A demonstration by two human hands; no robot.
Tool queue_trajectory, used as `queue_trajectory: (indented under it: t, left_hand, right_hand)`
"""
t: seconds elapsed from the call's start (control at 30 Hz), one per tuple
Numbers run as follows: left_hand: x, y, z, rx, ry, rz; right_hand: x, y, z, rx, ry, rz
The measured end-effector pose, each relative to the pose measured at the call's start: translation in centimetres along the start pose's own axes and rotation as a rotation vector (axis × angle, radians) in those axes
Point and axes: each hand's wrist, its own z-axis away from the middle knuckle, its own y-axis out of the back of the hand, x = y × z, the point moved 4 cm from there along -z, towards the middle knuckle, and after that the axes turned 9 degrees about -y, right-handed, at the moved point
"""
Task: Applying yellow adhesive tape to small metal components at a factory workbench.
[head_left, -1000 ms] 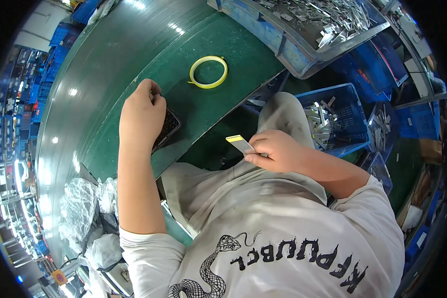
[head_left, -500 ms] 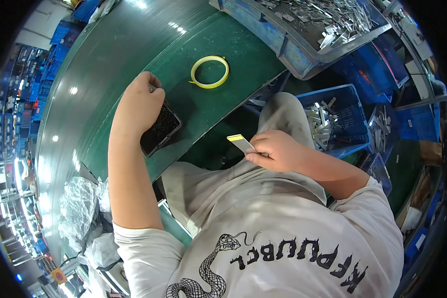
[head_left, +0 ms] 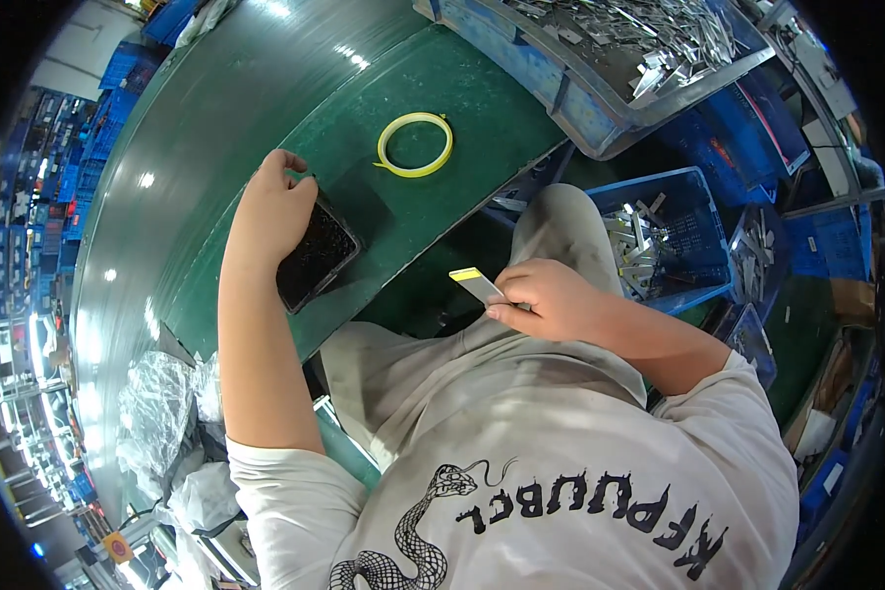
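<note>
My left hand [head_left: 273, 211] is over the black tray [head_left: 317, 264] on the green table, covering its far left part. Its fingers are bent, with a small gap between thumb and forefinger; I see nothing between them, though the other fingertips are hidden. Small dark contents lie in the tray, too fine to tell apart. Above my lap, my right hand [head_left: 546, 300] pinches a flat silver metal strip [head_left: 481, 287] between thumb and fingers. A yellow band crosses the strip's far end. Beyond the tray, a roll of yellow tape [head_left: 385, 157] lies flat on the table.
A large blue bin [head_left: 570, 98] heaped with metal strips stands at the far right. Lower down, a blue basket [head_left: 703, 221] beside my knee holds more strips. Crumpled clear plastic [head_left: 152, 398] lies at the left. The green table's edge [head_left: 433, 234] runs diagonally before my legs.
My left hand has shifted slightly over the tray, and its thumb and forefinger have parted a little. My right hand and the strip are unmoved.
</note>
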Motion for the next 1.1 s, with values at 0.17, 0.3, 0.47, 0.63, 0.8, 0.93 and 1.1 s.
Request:
queue_trajectory:
  t: [0.17,0.3,0.47,0.63,0.8,0.93,1.1]
  left_hand:
    - [0.4,-0.2,0.5,-0.006,0.001,0.038]
    - [0.2,0.0,0.3,0.002,-0.03,0.033]
    - [1.0,0.2,0.1,0.017,-0.043,-0.025]
    - [0.8,0.2,-0.5,0.045,-0.041,-0.074]
    - [2.0,1.2,-0.4,0.002,-0.034,-0.087]
    - [2.1,0.7,-0.3,-0.056,-0.049,-0.09]
    - [1.7,0.3,0.0,-0.028,-0.054,-0.102]
  right_hand:
    - [-0.1,0.0,-0.1,-0.004,-0.001,-0.005]
    - [-0.3,-0.1,-0.2,0.01,0.01,-0.009]
    - [-0.2,-0.2,-0.1,0.009,0.014,-0.012]
    - [-0.6,-0.2,-0.2,0.017,0.011,-0.016]
    - [-0.4,-0.3,-0.2,0.03,0.017,-0.011]
    - [-0.4,-0.2,-0.2,0.02,0.005,-0.001]
    - [-0.5,-0.2,-0.2,0.023,0.015,-0.014]
